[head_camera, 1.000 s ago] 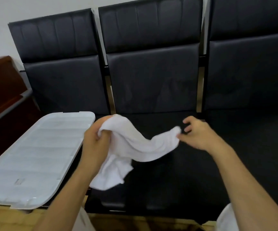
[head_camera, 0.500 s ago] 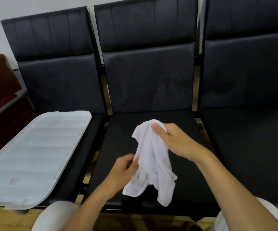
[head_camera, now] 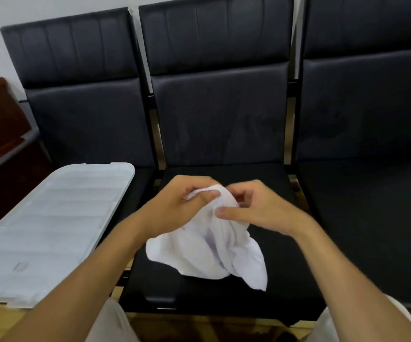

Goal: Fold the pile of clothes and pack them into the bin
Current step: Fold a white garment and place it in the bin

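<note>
Our left hand (head_camera: 175,208) and right hand (head_camera: 256,208) both pinching the bunched top of a white garment (head_camera: 212,253), its tail drooping toward six o'clock over the black bench (head_camera: 224,292), translucent bin lid (head_camera: 51,230) at nine o'clock

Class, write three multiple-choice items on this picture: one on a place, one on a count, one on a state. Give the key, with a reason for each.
1. Where does the translucent plastic lid lie?
A. on the left chair seat
B. on the middle chair seat
C. on the floor

2. How many black chairs stand side by side?
A. one
B. two
C. three

3. How is the white garment now?
A. folded flat
B. bunched, held in both hands
C. packed in a bin

Key: 1 A, it rests on the leftmost seat. 2 C, three backrests show. 3 B, the left hand and right hand grip its top while the rest hangs crumpled.
</note>
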Tool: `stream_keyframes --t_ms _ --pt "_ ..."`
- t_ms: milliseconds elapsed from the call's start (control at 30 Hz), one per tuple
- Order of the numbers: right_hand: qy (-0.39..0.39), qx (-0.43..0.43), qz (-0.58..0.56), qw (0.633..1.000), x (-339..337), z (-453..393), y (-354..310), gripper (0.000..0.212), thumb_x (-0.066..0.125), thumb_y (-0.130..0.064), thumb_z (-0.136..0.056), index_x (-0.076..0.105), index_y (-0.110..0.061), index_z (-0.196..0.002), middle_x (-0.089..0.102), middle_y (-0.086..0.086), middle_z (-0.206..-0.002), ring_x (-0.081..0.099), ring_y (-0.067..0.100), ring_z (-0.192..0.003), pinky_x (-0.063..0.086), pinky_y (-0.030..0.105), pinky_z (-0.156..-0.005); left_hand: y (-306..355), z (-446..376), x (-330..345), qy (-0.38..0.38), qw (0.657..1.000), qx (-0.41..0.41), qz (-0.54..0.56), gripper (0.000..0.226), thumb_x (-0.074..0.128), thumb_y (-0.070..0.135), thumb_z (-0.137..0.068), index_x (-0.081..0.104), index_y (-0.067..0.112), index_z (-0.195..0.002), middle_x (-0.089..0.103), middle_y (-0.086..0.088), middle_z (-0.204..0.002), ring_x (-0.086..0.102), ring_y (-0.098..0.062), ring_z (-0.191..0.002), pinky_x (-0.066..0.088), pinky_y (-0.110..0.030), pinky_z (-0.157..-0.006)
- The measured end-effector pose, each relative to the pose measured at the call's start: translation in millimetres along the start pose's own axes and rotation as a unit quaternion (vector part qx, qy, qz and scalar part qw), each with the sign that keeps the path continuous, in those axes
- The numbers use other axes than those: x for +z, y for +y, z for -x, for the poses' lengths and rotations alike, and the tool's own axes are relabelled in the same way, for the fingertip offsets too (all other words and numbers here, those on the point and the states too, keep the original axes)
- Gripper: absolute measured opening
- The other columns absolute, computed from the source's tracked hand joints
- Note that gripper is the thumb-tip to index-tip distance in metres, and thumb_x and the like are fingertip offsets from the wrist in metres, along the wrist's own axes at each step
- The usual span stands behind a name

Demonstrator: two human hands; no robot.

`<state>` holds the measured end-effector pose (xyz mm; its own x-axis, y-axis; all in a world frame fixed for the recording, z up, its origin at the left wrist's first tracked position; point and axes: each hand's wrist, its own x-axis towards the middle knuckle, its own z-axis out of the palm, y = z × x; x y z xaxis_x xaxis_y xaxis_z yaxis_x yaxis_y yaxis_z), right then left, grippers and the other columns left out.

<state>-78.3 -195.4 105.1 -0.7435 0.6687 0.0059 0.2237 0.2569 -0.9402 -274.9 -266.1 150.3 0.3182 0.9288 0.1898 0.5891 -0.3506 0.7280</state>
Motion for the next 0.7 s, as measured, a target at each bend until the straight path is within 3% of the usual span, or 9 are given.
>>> stream_keyframes --t_ms 67,167,267,367,433,500,600,700 --pt "0.003 0.018 -0.004 1.0 11.2 -6.1 -0.8 0.028 0.076 -0.028 -0.085 0.07 -0.023 -0.112 0.073 -0.007 -0.104 0.07 0.011 -0.097 0.059 0.033 -0.084 7.0 0.4 -11.0 -0.023 1.0 -0.005 -0.008 0.021 0.052 0.013 -0.1 0.073 0.014 -0.106 0.072 0.006 -0.098 0.068 -0.014 -0.095 0.055 -0.025 -0.082" --pt "-0.042 0.037 0.063 0.996 12.3 -7.5 6.4 0.029 0.072 -0.031 -0.088 0.067 -0.031 -0.116 0.07 -0.014 -0.109 0.067 0.004 -0.102 0.058 0.033 -0.089 6.4 12.1 -32.9 -0.001 0.999 -0.034 -0.021 0.02 0.055 0.017 -0.098 0.075 0.014 -0.098 0.073 0.005 -0.093 0.069 -0.011 -0.09 0.054 -0.022 -0.079" --pt "-0.073 0.108 0.116 0.985 7.4 -3.0 9.3 0.019 0.07 -0.043 -0.088 0.073 -0.03 -0.101 0.072 -0.012 -0.1 0.069 0.006 -0.093 0.057 0.038 -0.09 4.1 24.5 -57.7 -0.001 0.996 -0.08 -0.04 0.015 0.063 0.024 -0.092 0.077 0.018 -0.088 0.074 0.006 -0.087 0.07 -0.01 -0.084 0.053 -0.017 -0.074" --pt "-0.018 0.139 0.206 0.968 -1.8 -3.0 2.4 0.016 0.066 -0.046 -0.09 0.069 -0.031 -0.086 0.069 -0.006 -0.086 0.066 0.011 -0.078 0.056 0.032 -0.074 -5.5 31.0 -79.8 -0.059 0.98 -0.157 -0.111 0.003 0.076 0.027 -0.084 0.075 0.024 -0.083 0.071 0.009 -0.082 0.067 -0.007 -0.081 0.054 -0.02 -0.072" --pt "0.031 0.133 0.328 0.935 -16.1 -10.0 -5.5 0.017 0.058 -0.037 -0.096 0.065 -0.03 -0.082 0.064 -0.004 -0.081 0.063 0.015 -0.076 0.051 0.033 -0.066 -20.2 30.6 -92.3 -0.069 0.96 -0.178 -0.202 0.008 0.078 0.027 -0.083 0.07 0.026 -0.081 0.066 0.009 -0.077 0.062 -0.004 -0.076 0.048 -0.018 -0.066" --pt "0.055 0.136 0.438 0.887 -37.7 -23.7 -7.9 0.019 0.048 -0.02 -0.096 0.065 -0.021 -0.087 0.064 0.001 -0.088 0.063 0.023 -0.083 0.052 0.039 -0.07 -39.4 24.5 -107.2 -0.03 0.938 -0.183 -0.292 0.019 0.077 0.023 -0.082 0.061 0.03 -0.076 0.061 0.011 -0.07 0.057 -0.007 -0.068 0.039 -0.017 -0.06" --pt "0.106 0.129 0.534 0.829 -80.4 -46.5 -16.5 0.022 0.041 -0.004 -0.092 0.061 -0.013 -0.093 0.059 0.007 -0.095 0.061 0.03 -0.089 0.054 0.042 -0.074 -60.9 5.5 -136.3 0.048 0.91 -0.192 -0.363 0.034 0.063 0.0 -0.08 0.046 0.028 -0.07 0.056 0.004 -0.068 0.054 -0.021 -0.064 0.042 -0.033 -0.056" --pt "0.207 0.102 0.526 0.818 -127.6 -58.6 -37.4 0.021 0.047 -0.003 -0.091 0.066 -0.009 -0.098 0.055 0.009 -0.096 0.059 0.033 -0.088 0.054 0.044 -0.078 -60.8 -18.2 -161.9 0.146 0.903 -0.155 -0.373 0.042 0.052 -0.014 -0.07 0.037 0.024 -0.065 0.051 -0.002 -0.068 0.05 -0.032 -0.067 0.038 -0.035 -0.057"
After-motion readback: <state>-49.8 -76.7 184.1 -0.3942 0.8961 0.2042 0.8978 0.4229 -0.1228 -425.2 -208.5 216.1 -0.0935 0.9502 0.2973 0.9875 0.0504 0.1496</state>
